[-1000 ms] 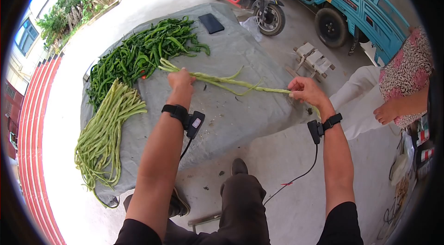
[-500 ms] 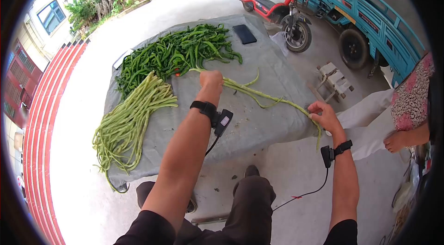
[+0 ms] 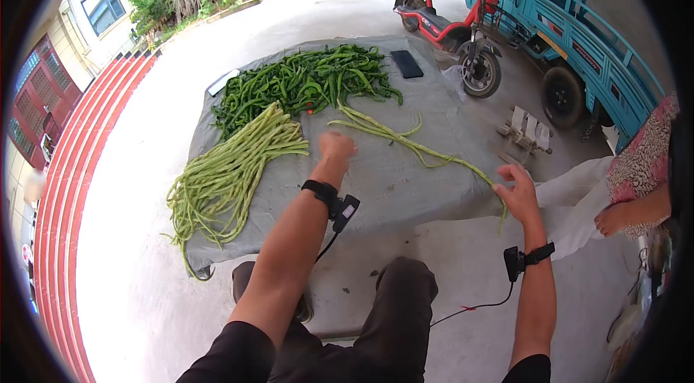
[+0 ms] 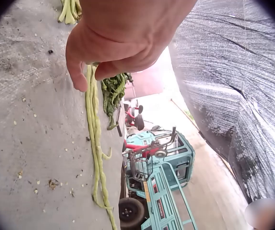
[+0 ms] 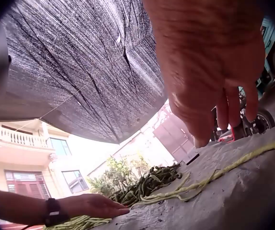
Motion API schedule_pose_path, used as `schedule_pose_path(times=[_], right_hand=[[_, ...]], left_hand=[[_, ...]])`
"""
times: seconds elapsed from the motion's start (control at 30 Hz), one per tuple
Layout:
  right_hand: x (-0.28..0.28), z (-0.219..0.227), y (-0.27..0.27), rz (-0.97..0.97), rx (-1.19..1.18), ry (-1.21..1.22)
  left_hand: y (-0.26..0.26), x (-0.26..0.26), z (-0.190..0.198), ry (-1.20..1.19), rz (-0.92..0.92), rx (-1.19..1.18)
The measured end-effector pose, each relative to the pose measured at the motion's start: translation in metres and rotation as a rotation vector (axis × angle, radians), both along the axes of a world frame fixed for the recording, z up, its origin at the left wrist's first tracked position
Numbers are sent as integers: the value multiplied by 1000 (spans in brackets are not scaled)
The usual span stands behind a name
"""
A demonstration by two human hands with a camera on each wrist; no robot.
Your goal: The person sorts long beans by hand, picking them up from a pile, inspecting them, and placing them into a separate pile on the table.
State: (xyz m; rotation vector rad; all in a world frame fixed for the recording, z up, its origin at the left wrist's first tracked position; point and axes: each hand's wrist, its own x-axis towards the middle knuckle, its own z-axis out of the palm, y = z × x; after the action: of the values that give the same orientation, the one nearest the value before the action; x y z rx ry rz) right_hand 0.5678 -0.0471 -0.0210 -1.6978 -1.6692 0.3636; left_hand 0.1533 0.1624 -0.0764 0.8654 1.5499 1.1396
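Note:
A few long beans [image 3: 463,161] lie stretched across the grey table cover, one end near the green chili peppers [image 3: 303,83] and the other at the table's right edge. My left hand [image 3: 336,149] is just in front of their left end, holding nothing. In the left wrist view its thumb and fingers are apart, with the beans passing behind them. My right hand [image 3: 518,195] is beside the beans' right end, fingers spread and loosely bent. A thick bundle of long beans [image 3: 235,169] rests at the table's left, left of my left hand.
A dark phone [image 3: 407,64] lies at the table's back right. Beyond the table stand a red scooter [image 3: 448,28], a blue three-wheeled truck [image 3: 578,43] and a small stool [image 3: 526,130]. Another person in light trousers [image 3: 578,184] is at the right.
Both hands have let go of the long beans, which now lie on the cover. The left hand has drawn back toward the body, and the right hand's fingers have spread. The head view has shifted.

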Motion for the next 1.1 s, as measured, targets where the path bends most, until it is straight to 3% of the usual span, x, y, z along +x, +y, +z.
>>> schedule_pose_path(times=[0.2,0.4,0.47,0.57,0.77,0.9,1.1], right_hand=[[-111,49,-57,241,-21,31],[-200,23,-112,526,-35,-10],[-217,-9,-122,570,-74,-20],[-239,-29,-139,554,60,-356],[-261,-43,-136,468,98,-369],[-276,-53,-132,456,117,-426],[-296,-51,-132,458,135,-552]], left_hand=[[-80,-41,54,-206,-152,164],[-165,-119,87,-144,-315,332],[-200,-142,92,-86,-321,344],[-251,-183,75,63,-395,351],[-334,-240,49,504,-438,304],[-349,-253,36,718,-403,443],[-353,-253,23,812,-322,592]])
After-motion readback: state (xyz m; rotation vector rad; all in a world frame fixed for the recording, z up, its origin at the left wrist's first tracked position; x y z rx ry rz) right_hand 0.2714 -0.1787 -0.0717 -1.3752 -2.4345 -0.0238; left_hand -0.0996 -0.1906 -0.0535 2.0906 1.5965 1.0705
